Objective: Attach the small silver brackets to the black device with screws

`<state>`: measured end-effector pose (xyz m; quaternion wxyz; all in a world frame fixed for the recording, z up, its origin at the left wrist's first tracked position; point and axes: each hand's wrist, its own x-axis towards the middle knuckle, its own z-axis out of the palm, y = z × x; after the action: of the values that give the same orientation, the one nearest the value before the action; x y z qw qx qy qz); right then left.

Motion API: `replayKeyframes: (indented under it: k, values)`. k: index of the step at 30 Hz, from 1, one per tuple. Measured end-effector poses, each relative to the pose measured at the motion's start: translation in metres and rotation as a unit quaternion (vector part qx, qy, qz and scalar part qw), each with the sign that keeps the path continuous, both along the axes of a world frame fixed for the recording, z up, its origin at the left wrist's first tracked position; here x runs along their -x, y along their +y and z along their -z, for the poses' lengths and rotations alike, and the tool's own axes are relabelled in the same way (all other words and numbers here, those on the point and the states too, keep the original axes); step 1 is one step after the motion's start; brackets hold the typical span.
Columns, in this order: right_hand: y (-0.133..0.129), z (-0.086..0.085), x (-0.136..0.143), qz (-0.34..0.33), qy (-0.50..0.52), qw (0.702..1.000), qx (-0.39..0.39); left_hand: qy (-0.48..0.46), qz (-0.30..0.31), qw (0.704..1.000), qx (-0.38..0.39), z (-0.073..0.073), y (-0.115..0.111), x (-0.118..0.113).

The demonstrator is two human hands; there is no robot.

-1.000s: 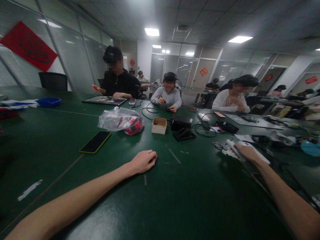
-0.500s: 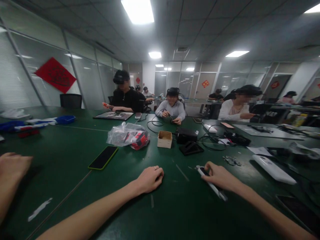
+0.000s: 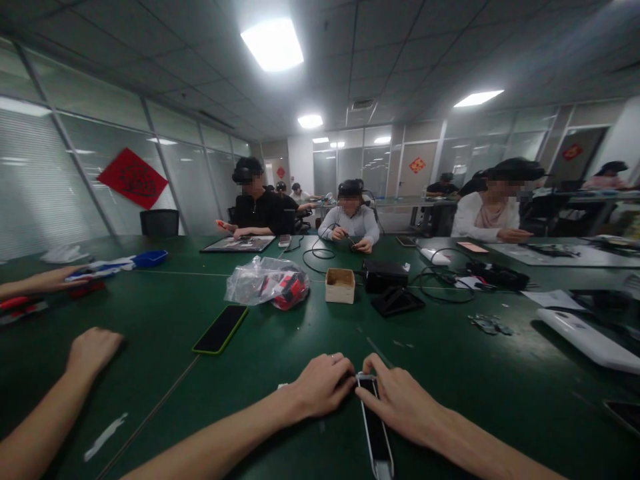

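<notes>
A long, narrow case (image 3: 376,433) with a white rim and a dark middle lies on the green table in front of me. My right hand (image 3: 407,403) grips it near its far end, thumb and index finger at its edges. My left hand (image 3: 325,385), with a ring on one finger, rests just left of that end. Its fingers are curled in, and whatever they may hold is hidden. The fingertips come close to the case; I cannot tell whether they touch it. A small white piece (image 3: 283,385) shows behind my left wrist.
A green-edged phone (image 3: 221,329), plastic bag (image 3: 243,283), small open box (image 3: 340,288), black box (image 3: 384,275) and small metal parts (image 3: 490,325) lie beyond. At left are a co-worker's fist (image 3: 95,350) and another hand (image 3: 57,277) by a blue tray (image 3: 151,259). Several people sit opposite.
My right hand has brought the narrow case left, close to my left hand, and turned it more upright in view. The co-worker's fist shows farther right, and another hand has appeared at left.
</notes>
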<state>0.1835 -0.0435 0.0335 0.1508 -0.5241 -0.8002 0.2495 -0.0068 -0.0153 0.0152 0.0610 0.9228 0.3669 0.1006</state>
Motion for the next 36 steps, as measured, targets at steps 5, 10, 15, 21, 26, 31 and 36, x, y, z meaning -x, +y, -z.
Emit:
replayKeyframes:
  k: [5,10,15,21,26,31,36]
  values:
    - [0.008,0.013,-0.022,-0.018,-0.02,0.997,-0.078,-0.008,0.001,1.0,-0.007,0.004,0.001,0.001]
    - [0.01,0.028,-0.027,-0.051,-0.011,0.99,-0.128,-0.004,-0.002,1.0,-0.008,0.003,-0.001,-0.001]
    - [0.009,0.028,-0.028,-0.068,0.019,0.989,-0.131,-0.005,-0.01,1.0,-0.003,0.002,-0.002,-0.001]
    - [0.007,0.026,-0.028,-0.057,0.03,0.988,-0.14,-0.01,-0.018,1.0,-0.006,0.002,-0.002,-0.001]
    - [0.007,0.027,-0.027,-0.024,0.032,0.989,-0.141,-0.012,-0.042,0.999,-0.012,0.002,-0.003,-0.002]
    - [0.009,0.029,-0.027,0.005,0.038,0.991,-0.126,-0.013,-0.045,0.999,-0.012,0.003,-0.003,-0.003]
    - [0.011,0.032,-0.028,0.002,0.04,0.991,-0.13,-0.007,-0.044,0.999,-0.014,0.004,-0.002,-0.003]
